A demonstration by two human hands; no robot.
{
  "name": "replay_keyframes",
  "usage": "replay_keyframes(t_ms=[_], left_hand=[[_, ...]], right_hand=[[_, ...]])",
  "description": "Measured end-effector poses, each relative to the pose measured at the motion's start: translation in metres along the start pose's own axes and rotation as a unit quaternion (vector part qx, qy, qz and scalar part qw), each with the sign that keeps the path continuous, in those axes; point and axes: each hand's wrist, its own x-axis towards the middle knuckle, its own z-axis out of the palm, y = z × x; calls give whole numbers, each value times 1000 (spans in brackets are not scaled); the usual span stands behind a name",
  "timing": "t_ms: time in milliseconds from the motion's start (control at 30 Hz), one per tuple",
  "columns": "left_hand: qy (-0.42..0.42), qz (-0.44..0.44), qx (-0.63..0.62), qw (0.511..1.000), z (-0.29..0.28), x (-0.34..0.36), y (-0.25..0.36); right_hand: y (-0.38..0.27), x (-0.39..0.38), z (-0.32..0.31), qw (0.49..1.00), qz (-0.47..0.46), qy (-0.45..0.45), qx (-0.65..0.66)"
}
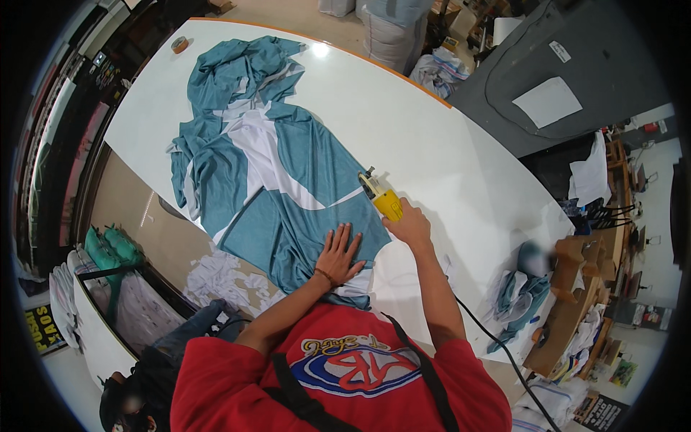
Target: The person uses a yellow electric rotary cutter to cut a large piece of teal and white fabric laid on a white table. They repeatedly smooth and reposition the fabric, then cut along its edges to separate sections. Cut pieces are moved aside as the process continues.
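Note:
My right hand is wrapped around a yellow handheld electric fabric cutter. The cutter's metal head meets the right edge of the teal fabric, beside a narrow white strip. My left hand lies flat on the cloth with fingers spread, close to the table's near edge. Teal and white pieces of the fabric run up the white table and end in a crumpled heap at the far left. Near my right hand, a white sheet-like piece lies beside the fabric's edge.
A black cord trails along my right side. A tape roll sits at the far left corner. White scraps lie on the floor at left. Teal and white cloth is bundled at right, near cardboard boxes. A grey panel stands behind the table.

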Motion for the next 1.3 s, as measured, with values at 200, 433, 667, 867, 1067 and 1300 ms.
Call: replay_keyframes(t_ms=[200,433,667,867,1067,1300], left_hand=[[-11,-2,-5,1000,-7,7,-2],[-25,-5,9,1000,-16,38,-36],[54,17,34,998,-17,134,-104],[9,141,-133,981,27,183,40],[-165,267,-25,949,67,115,235],[-209,546,-95,806,127,46,214]], right_hand=[[42,-30,-3,995,5,-4,100],[158,-134,-15,943,129,-12,305],[261,-229,-2,845,263,114,452],[302,-265,13,802,293,163,495],[320,-248,13,809,287,160,488],[337,-205,-1,817,247,130,504]])
